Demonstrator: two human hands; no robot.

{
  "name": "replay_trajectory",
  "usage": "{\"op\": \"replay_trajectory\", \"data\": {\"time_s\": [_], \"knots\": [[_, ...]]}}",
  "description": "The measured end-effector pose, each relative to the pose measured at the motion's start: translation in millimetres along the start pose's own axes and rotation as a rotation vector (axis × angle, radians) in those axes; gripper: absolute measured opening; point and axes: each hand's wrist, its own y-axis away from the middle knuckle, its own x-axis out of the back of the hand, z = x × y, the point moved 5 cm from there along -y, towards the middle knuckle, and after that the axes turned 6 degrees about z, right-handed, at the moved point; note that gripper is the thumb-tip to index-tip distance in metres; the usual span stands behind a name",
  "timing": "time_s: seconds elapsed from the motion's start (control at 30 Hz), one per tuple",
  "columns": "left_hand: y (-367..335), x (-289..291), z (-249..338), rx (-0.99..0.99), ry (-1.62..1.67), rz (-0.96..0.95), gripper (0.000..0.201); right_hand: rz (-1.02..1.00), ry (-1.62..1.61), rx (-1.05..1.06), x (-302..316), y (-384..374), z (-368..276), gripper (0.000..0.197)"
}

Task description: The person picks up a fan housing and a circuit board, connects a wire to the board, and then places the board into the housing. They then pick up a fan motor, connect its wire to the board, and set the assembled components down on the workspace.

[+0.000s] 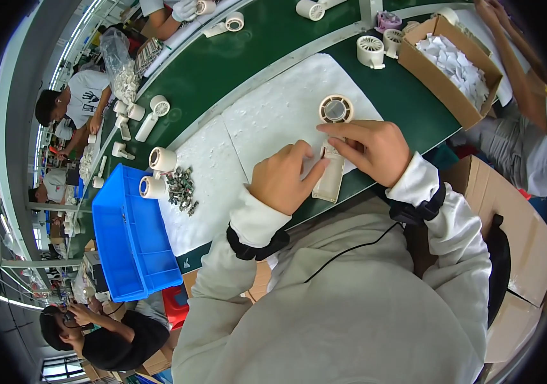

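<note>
We are pinning the fan (333,144) flat on the white mat (273,115) near the bench's front edge: our left hand (284,177) pressing its handle, our right hand (372,148) apparently pinching the handle's top, steadying it.

A smooth, matt cream plastic fan (332,144) is laid on a rough white foam mat (273,121); the blue bin (134,237) is glossy plastic.
</note>
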Motion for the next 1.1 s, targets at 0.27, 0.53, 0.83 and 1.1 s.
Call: {"op": "replay_trajectory", "data": {"time_s": [0.27, 0.53, 0.83, 1.1], "knots": [[-1.4, -10.4, 19.4, -0.204, -0.442, -0.114, 0.018, -0.06, 0.091, 0.081, -14.9, 9.1, -12.6, 0.02], [8.3, 12.1, 23.4, -0.373, -0.338, -0.116, 0.018, -0.223, 0.059, 0.093, -14.0, 9.5, -15.9, 0.016], [16.3, 9.8, 36.6, -0.341, -0.417, -0.139, 0.021, -0.261, 0.037, 0.138, -21.9, 10.3, -18.1, 0.014], [67.0, 102.2, -55.5, 0.273, -0.251, 0.254, 0.019, -0.216, -0.126, 0.001, -20.3, 12.4, -17.8, 0.011]]}}
